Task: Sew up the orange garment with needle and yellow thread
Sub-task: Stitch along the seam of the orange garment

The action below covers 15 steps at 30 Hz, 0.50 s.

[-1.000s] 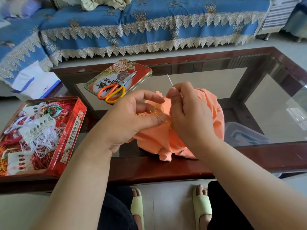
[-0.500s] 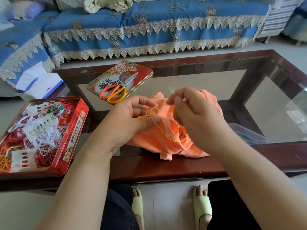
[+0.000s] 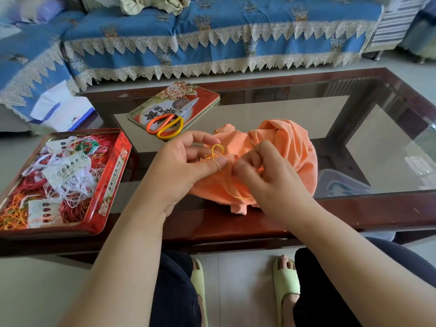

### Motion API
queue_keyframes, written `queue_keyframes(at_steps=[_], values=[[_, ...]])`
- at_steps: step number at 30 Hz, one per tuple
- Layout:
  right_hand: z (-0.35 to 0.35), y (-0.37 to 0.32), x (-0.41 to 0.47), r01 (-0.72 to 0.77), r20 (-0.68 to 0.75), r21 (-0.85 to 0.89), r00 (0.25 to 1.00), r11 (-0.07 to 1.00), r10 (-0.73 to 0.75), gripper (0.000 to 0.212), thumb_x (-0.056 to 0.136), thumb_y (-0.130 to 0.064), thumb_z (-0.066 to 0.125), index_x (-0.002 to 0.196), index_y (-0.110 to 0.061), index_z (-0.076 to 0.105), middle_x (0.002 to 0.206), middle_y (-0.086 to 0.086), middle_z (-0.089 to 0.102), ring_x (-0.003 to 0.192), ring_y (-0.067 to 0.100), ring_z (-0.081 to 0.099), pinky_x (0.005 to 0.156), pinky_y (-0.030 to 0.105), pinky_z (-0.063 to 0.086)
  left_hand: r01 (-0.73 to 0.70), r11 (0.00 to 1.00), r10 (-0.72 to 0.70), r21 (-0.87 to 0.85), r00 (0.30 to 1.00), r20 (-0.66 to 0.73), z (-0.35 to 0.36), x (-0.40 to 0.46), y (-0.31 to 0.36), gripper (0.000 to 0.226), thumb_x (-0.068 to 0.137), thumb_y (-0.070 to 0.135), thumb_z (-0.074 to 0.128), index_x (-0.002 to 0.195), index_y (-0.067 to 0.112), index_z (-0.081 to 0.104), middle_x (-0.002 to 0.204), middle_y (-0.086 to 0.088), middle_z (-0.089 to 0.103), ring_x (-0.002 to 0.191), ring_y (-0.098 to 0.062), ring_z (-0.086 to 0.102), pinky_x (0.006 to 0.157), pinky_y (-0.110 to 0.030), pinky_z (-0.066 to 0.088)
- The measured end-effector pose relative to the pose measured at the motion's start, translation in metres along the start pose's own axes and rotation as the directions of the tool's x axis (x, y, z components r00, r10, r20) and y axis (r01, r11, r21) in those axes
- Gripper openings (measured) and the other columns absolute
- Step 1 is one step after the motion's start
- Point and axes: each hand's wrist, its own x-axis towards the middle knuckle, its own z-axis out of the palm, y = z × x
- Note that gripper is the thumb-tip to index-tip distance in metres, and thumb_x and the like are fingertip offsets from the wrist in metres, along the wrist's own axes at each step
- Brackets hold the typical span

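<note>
Orange garment bunched on the glass table.
My left hand pinches its fabric under looping yellow thread; my right hand curls, pinching the needle.

Both hands work over a bunched orange garment on the glass-topped table. Left hand pinches the fabric under a looping yellow thread; right hand grips beside it. Scissors lie on a tin lid; an open tin holds tangled threads.
</note>
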Motion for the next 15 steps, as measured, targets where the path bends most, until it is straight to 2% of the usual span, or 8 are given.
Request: queue_keyframes(at_steps=[2,4,6,7,9,12,15], values=[[0.002,0.000,0.000,0.078,0.014,-0.022,0.997,0.997,-0.077,0.034,0.086,-0.034,0.061,0.077,-0.028,0.029,0.091,0.003,0.063,0.076,0.009,0.054,0.067,0.025,0.044,-0.003,1.000,0.004,-0.022,1.000,0.004,-0.002,-0.001,0.000,0.036,0.062,0.034,0.076,0.097,0.029,0.066,0.089,0.003,0.076,0.090,-0.030,0.071,0.071,-0.045,0.058],[0.002,0.002,0.000,0.140,0.025,-0.041,0.990,0.989,-0.139,0.043,0.085,-0.023,0.069,0.078,-0.031,0.027,0.096,0.005,0.061,0.090,0.017,0.056,0.074,0.028,0.043,-0.003,0.999,0.003,-0.047,1.000,0.012,-0.003,-0.001,0.000,0.035,0.064,0.031,0.076,0.097,0.028,0.066,0.089,0.002,0.076,0.087,-0.028,0.072,0.068,-0.043,0.059],[0.000,0.003,0.002,0.163,0.034,-0.082,0.986,0.983,-0.161,0.046,0.083,-0.017,0.071,0.078,-0.032,0.028,0.095,0.006,0.060,0.092,0.025,0.057,0.077,0.037,0.045,0.005,0.997,-0.003,-0.079,1.000,0.018,-0.003,-0.001,0.000,0.035,0.064,0.030,0.076,0.097,0.028,0.066,0.087,0.002,0.076,0.083,-0.023,0.073,0.063,-0.039,0.057],[-0.002,0.003,0.003,0.159,0.038,-0.100,0.987,0.982,-0.156,0.045,0.083,-0.016,0.071,0.078,-0.032,0.029,0.093,0.005,0.060,0.092,0.025,0.058,0.077,0.040,0.046,0.005,0.996,-0.004,-0.087,1.000,0.020,-0.003,-0.001,-0.001,0.035,0.063,0.030,0.076,0.096,0.028,0.066,0.086,0.002,0.076,0.081,-0.021,0.073,0.062,-0.037,0.057],[-0.008,0.002,0.006,0.152,0.040,-0.105,0.988,0.983,-0.148,0.044,0.083,-0.014,0.072,0.076,-0.031,0.032,0.087,0.002,0.060,0.089,0.015,0.059,0.076,0.034,0.048,-0.003,0.996,0.004,-0.087,1.000,0.017,-0.004,-0.001,-0.001,0.033,0.063,0.029,0.076,0.095,0.028,0.066,0.085,0.003,0.075,0.079,-0.019,0.072,0.065,-0.037,0.056],[-0.022,-0.001,0.012,0.093,0.062,0.049,0.993,0.994,-0.096,0.038,0.084,-0.008,0.070,0.073,-0.020,0.035,0.082,0.002,0.064,0.082,-0.002,0.062,0.070,0.018,0.050,-0.006,0.997,0.007,-0.075,1.000,0.019,-0.008,0.000,-0.003,0.033,0.064,0.027,0.076,0.096,0.027,0.067,0.083,0.004,0.075,0.079,-0.018,0.072,0.066,-0.036,0.056],[-0.031,0.000,0.016,-0.020,0.157,0.215,0.988,0.976,-0.014,0.036,0.085,-0.005,0.068,0.071,-0.015,0.036,0.076,-0.004,0.067,0.078,-0.002,0.064,0.069,0.015,0.051,0.013,0.998,-0.008,-0.069,0.998,0.066,-0.011,0.000,-0.004,0.032,0.065,0.025,0.076,0.096,0.026,0.068,0.085,0.002,0.075,0.080,-0.017,0.073,0.058,-0.030,0.056]])
